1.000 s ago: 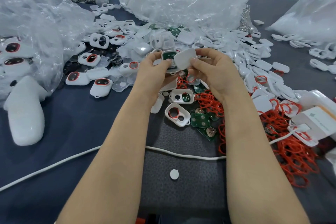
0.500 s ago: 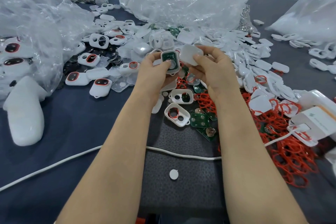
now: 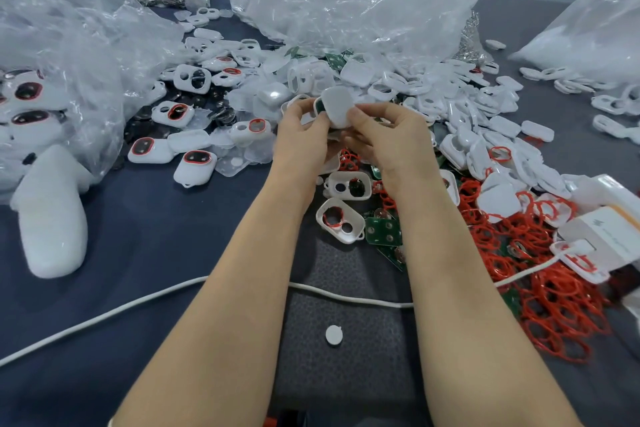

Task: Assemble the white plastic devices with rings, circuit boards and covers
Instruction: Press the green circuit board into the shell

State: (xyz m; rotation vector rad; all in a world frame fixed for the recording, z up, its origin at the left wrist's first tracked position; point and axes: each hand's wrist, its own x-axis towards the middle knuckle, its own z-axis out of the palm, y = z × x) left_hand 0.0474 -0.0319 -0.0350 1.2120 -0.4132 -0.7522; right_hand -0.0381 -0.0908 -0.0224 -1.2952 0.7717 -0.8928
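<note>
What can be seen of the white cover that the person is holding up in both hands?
The white cover is a smooth, rounded-square shell of matte-looking plastic. It is held up, tilted toward the camera. The right hand pinches its right edge. The left hand grips the housing beneath, where a green circuit board peeks out at the cover's left edge. Whether the cover is fully seated cannot be told.

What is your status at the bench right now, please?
Left hand grips housing, green circuit board inside. Right hand pinches white cover over it, unseated. No obstruction.
</note>
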